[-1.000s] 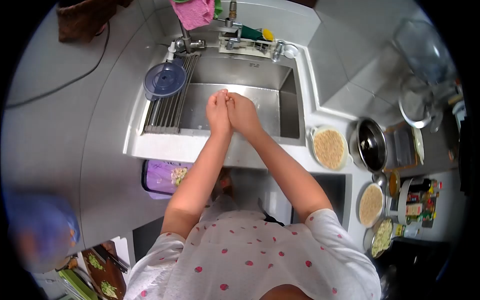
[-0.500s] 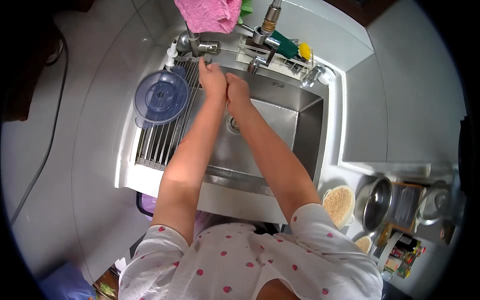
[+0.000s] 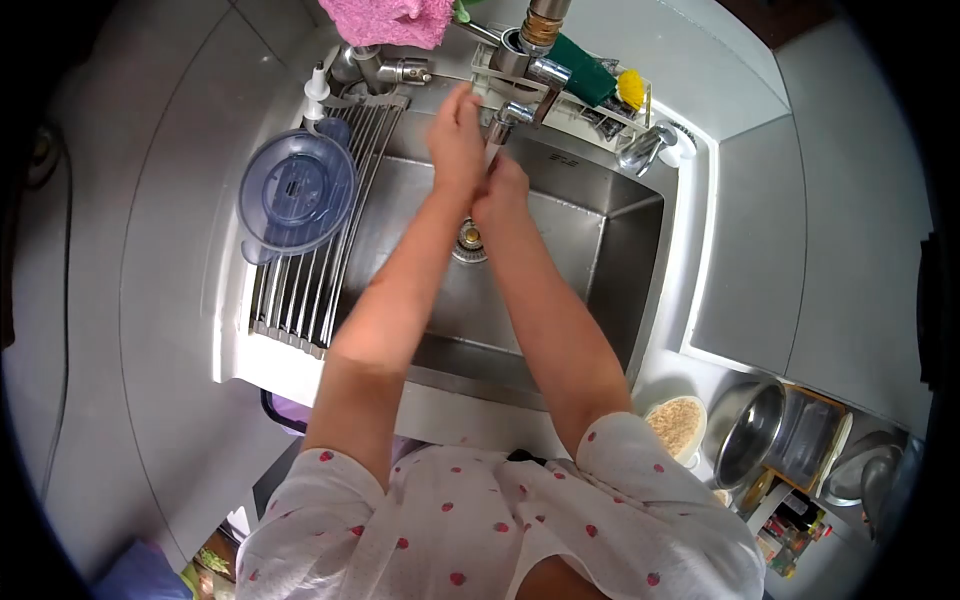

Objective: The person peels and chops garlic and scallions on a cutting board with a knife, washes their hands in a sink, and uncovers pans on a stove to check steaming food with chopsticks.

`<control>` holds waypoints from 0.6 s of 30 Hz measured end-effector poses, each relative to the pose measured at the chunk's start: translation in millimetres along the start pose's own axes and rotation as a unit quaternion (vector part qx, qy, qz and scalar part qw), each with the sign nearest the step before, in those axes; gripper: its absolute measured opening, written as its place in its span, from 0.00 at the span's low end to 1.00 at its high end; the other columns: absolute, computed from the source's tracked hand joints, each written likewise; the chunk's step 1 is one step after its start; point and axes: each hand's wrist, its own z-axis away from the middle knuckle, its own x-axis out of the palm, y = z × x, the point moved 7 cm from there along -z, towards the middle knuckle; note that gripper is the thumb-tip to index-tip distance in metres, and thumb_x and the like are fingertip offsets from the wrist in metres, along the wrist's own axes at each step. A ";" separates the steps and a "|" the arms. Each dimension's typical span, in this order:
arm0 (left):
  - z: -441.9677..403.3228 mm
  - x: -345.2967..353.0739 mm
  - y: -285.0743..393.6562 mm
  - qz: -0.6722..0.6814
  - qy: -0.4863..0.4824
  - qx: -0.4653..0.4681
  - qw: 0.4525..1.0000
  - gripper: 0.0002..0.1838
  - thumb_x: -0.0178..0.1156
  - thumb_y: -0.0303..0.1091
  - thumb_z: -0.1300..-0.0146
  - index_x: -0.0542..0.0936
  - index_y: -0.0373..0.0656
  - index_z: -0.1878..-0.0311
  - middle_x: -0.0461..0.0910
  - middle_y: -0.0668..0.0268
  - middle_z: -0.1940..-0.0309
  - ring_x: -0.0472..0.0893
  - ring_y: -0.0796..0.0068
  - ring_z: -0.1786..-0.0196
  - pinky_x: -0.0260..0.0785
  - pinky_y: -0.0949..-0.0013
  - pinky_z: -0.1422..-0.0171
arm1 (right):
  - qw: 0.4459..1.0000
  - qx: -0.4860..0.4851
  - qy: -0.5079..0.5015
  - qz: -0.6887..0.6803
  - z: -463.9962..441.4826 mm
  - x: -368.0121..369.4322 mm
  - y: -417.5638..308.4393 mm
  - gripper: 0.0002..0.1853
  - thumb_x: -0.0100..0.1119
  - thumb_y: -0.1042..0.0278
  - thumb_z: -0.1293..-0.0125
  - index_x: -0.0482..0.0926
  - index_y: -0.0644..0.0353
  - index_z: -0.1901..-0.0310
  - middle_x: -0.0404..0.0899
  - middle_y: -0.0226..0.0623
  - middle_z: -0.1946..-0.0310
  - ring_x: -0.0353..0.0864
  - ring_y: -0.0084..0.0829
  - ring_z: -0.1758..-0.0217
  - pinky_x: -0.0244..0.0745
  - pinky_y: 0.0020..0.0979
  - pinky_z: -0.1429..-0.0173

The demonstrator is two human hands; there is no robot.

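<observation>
Over the steel sink (image 3: 560,270), my left hand (image 3: 457,142) is just left of the faucet spout (image 3: 514,113). Its fingers point up and apart, and nothing shows in them. My right hand (image 3: 503,187) is below the spout, its wrist close beside the left one. Its fingers are turned away and mostly hidden, so its grip is unclear. A thin stream of water seems to fall from the spout between the two hands. The drain (image 3: 470,238) lies beneath them.
A clear blue-tinted lid (image 3: 297,190) rests on the drying rack (image 3: 335,250) at left. Behind are a pink cloth (image 3: 390,20) and a caddy holding a green item (image 3: 580,72) and a yellow one (image 3: 631,88). Grain bowl (image 3: 677,424) and metal bowl (image 3: 745,432) stand lower right.
Both hands, first together over the sink, have moved forward to the spout and come slightly apart. The view has shifted closer to the sink, and water now seems to run.
</observation>
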 end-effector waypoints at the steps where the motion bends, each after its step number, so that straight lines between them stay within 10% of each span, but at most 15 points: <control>1: 11.7 -0.8 -6.9 0.001 0.000 -0.001 1.000 0.15 0.49 0.32 0.33 0.78 0.37 0.48 0.82 0.66 0.65 0.77 0.76 0.64 0.69 0.73 0.54 | 1.000 -0.001 0.001 0.001 -0.3 -4.8 0.1 0.13 0.45 0.62 0.30 0.74 0.64 0.57 0.77 0.38 0.61 0.79 0.33 0.61 0.76 0.36 0.57; 3: 40.8 5.7 -46.8 0.243 -0.006 -0.229 0.943 0.14 0.49 0.35 0.31 0.79 0.38 0.52 0.80 0.66 0.68 0.76 0.77 0.68 0.69 0.74 0.63 | 0.996 0.016 0.023 0.083 0.2 -16.1 1.1 0.10 0.47 0.62 0.32 0.76 0.58 0.62 0.78 0.34 0.65 0.78 0.30 0.65 0.75 0.33 0.61; 7: 72.2 1.4 -67.4 0.323 -0.021 -0.388 0.863 0.14 0.49 0.38 0.30 0.79 0.39 0.58 0.77 0.67 0.71 0.74 0.78 0.72 0.67 0.75 0.71 | 0.958 0.045 -0.014 0.281 -22.7 -37.8 -12.8 0.11 0.47 0.60 0.32 0.77 0.55 0.65 0.78 0.30 0.71 0.77 0.28 0.70 0.74 0.31 0.66; 8: 71.3 9.3 -67.1 0.410 -0.098 -0.408 0.810 0.14 0.49 0.39 0.30 0.79 0.39 0.61 0.77 0.68 0.72 0.74 0.78 0.73 0.66 0.74 0.73 | 0.920 0.262 -0.279 0.081 -48.8 -33.2 16.9 0.13 0.44 0.59 0.30 0.77 0.56 0.60 0.78 0.34 0.69 0.78 0.30 0.66 0.76 0.35 0.61; 10: 74.9 23.6 -52.3 0.490 -0.174 -0.426 0.741 0.15 0.48 0.40 0.30 0.78 0.40 0.63 0.76 0.68 0.73 0.74 0.78 0.74 0.66 0.73 0.75 | 0.738 0.435 -0.498 -0.134 -6.7 -6.5 16.6 0.15 0.41 0.59 0.29 0.76 0.57 0.56 0.78 0.37 0.66 0.79 0.33 0.62 0.78 0.40 0.56; 12: 59.8 11.6 -43.5 0.245 -0.066 -0.338 0.906 0.12 0.51 0.39 0.32 0.76 0.41 0.67 0.77 0.66 0.72 0.76 0.70 0.75 0.68 0.67 0.72 | 0.965 0.162 -0.149 0.144 -38.2 -29.8 15.7 0.16 0.40 0.56 0.29 0.76 0.55 0.57 0.78 0.37 0.67 0.79 0.33 0.63 0.78 0.41 0.54; 13: 55.3 10.4 -64.4 0.244 -0.064 -0.339 0.906 0.12 0.51 0.39 0.32 0.76 0.41 0.67 0.77 0.66 0.72 0.76 0.70 0.75 0.68 0.67 0.72 | 0.965 0.163 -0.148 0.144 -34.1 -26.1 21.7 0.16 0.40 0.56 0.29 0.76 0.55 0.57 0.78 0.37 0.67 0.79 0.33 0.63 0.78 0.41 0.54; 14: 36.0 4.7 -77.8 -0.023 -0.111 -0.121 0.986 0.11 0.53 0.38 0.34 0.76 0.41 0.66 0.78 0.64 0.69 0.77 0.64 0.71 0.69 0.64 0.69 | 0.975 0.140 -0.139 0.105 -32.7 -22.0 22.6 0.16 0.40 0.55 0.29 0.76 0.55 0.56 0.78 0.38 0.64 0.79 0.36 0.60 0.77 0.41 0.52; 15: 33.5 12.9 -71.7 -0.287 -0.143 0.113 0.941 0.10 0.54 0.38 0.35 0.76 0.41 0.65 0.79 0.62 0.67 0.79 0.58 0.68 0.70 0.61 0.65 | 0.983 0.115 -0.129 0.067 -31.1 -18.2 20.3 0.17 0.40 0.54 0.29 0.75 0.55 0.54 0.79 0.39 0.61 0.79 0.39 0.57 0.76 0.41 0.49; 18: 35.1 9.6 -24.9 -0.301 -0.187 0.184 0.917 0.15 0.49 0.42 0.33 0.75 0.40 0.55 0.77 0.60 0.63 0.77 0.64 0.59 0.69 0.60 0.56 | 0.992 0.081 -0.040 0.088 0.1 -2.6 8.5 0.17 0.40 0.53 0.28 0.74 0.55 0.53 0.78 0.39 0.54 0.77 0.43 0.50 0.73 0.41 0.43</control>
